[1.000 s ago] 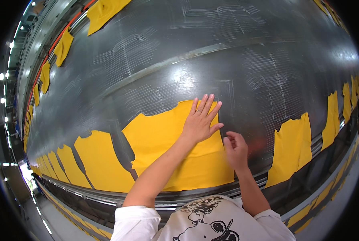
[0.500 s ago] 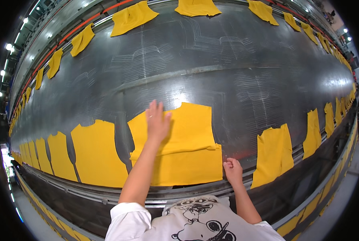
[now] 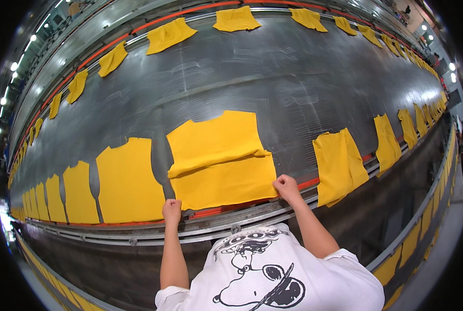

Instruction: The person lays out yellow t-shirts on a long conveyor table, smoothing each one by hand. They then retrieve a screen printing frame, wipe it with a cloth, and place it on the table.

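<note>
A yellow fabric panel [image 3: 216,137], cut in the shape of a shirt body, lies on the dark table in front of me. Across its middle runs a raised fold. My left hand [image 3: 172,211] is closed in a pinch on the panel's near left corner. At the near right corner, my right hand [image 3: 287,187] pinches the cloth with its fingers curled in. The panel's near edge stretches between both hands, close to the table's edge.
Flat yellow panels line the near edge to the left, the closest one [image 3: 128,181] beside my left hand. A rumpled yellow panel [image 3: 340,166] overhangs the edge to the right. More yellow pieces [image 3: 236,19] lie along the far edge. A metal rail [image 3: 235,228] borders the dark table [image 3: 205,93].
My left hand has come back from the panel's upper part to its near left corner and closed there. My right hand now grips the near right corner. The fold across the panel remains.
</note>
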The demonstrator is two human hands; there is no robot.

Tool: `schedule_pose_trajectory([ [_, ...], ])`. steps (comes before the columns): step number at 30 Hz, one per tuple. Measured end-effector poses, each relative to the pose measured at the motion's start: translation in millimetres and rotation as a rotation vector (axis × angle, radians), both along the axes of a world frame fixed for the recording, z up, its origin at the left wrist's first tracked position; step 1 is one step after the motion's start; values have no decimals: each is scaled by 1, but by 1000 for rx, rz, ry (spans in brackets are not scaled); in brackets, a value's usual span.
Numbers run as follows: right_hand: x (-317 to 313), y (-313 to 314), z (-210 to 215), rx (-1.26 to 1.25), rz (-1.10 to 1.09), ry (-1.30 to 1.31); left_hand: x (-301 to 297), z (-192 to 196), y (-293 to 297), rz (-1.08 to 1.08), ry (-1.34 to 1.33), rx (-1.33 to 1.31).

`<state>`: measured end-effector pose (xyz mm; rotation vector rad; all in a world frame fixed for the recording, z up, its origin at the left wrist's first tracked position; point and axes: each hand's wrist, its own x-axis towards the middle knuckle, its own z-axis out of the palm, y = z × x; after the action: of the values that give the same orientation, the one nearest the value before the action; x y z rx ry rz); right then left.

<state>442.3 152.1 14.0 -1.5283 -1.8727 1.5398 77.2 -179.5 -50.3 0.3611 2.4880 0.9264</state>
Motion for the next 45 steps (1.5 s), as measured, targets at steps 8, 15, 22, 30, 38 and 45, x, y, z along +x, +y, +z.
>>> schedule_pose_trajectory([
  [8, -16, 18, 116, -38, -154, 460, -18, 144, 40, 233, -567, 893],
  [15, -32, 51, 179, -34, -85, 533, -34, 237, 69, 164, -463, 943],
  [22, -41, 71, 217, -45, -77, 549, -52, 270, 84, 119, -385, 886],
  [30, -7, 35, 205, -92, -55, 419, -17, 258, 34, 110, -459, 656],
  [38, 60, -20, 81, -187, -2, 139, 41, 147, -46, 107, -616, 257],
  [45, 64, -29, 21, -48, 91, -119, 43, 88, -55, -147, -297, -95],
])
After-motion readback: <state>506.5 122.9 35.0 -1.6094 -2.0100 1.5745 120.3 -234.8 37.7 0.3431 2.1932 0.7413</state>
